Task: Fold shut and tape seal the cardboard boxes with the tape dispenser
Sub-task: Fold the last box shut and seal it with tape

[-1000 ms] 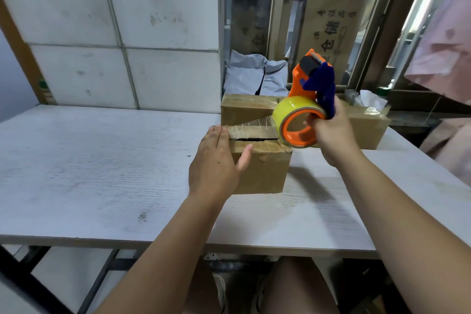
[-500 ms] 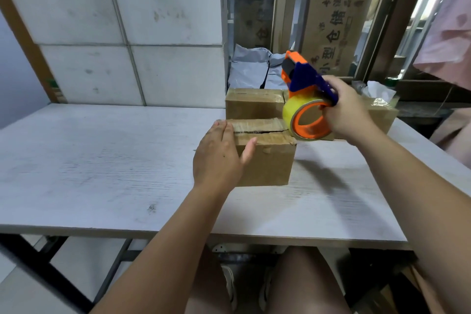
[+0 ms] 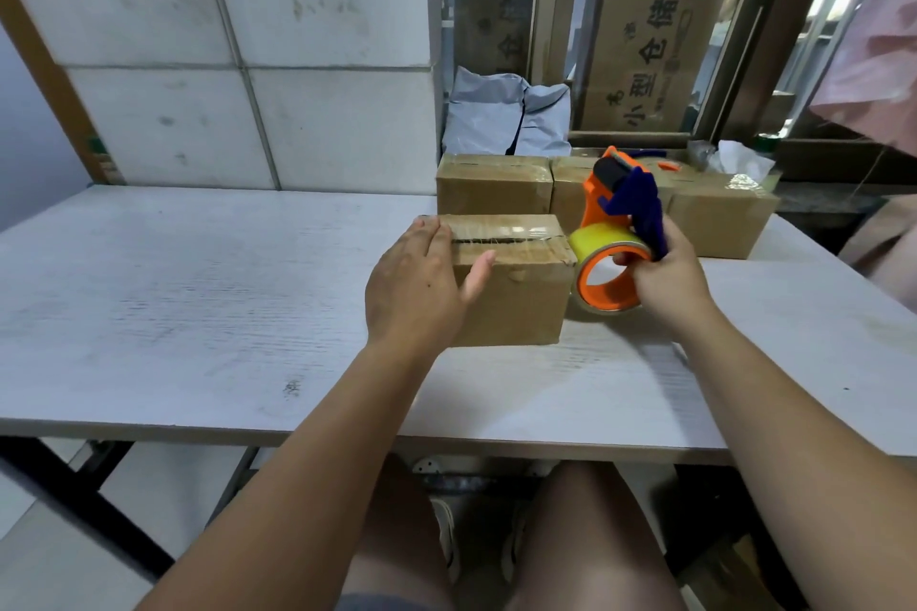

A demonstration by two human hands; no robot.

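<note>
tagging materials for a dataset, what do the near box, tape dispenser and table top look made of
Near box: brown cardboard, matte, with glossy clear tape over its top seam. Tape dispenser: smooth moulded plastic, orange frame, blue handle; the roll looks like shiny yellowish film. Table top: likely white laminate or painted board, matte, faint grain and scuffs.

Tape dispenser (image 3: 608, 208): orange frame, dark blue handle, black roller. Tape roll (image 3: 600, 238): translucent yellow. Near box (image 3: 516, 308): plain brown cardboard. Desk (image 3: 173, 303): white, faint grey grain, dark smudges. Wall tiles (image 3: 198, 40): white, grey grout. Rear carton (image 3: 650, 40): brown, black characters. Bags (image 3: 496, 114): pale grey. Cloth (image 3: 883, 40): pink.
</note>
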